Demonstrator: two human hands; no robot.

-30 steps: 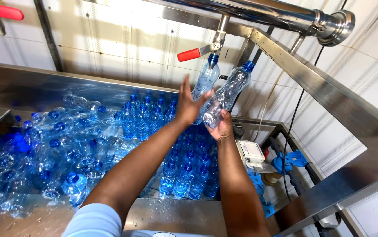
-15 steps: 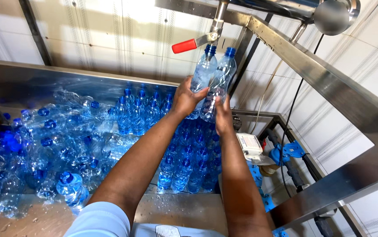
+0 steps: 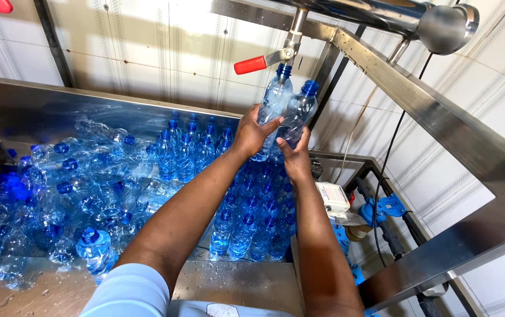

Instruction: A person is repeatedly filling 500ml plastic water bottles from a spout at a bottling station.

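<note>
My left hand grips a clear plastic bottle upright, its blue neck directly under a steel tap with a red lever. My right hand holds a second clear bottle with a blue cap, tilted slightly and touching the first bottle on its right. Both bottles are raised above the steel trough. Below my arms stand rows of upright blue-capped bottles.
Several loose bottles lie jumbled on the trough's left side. A slanted steel beam and an overhead pipe run on the right. A white box, blue fittings and black cables sit beyond the trough's right edge. White tiled walls stand behind.
Both hands have lifted the two bottles upward and brought them upright; the left bottle's neck now sits under the tap, closer than before.
</note>
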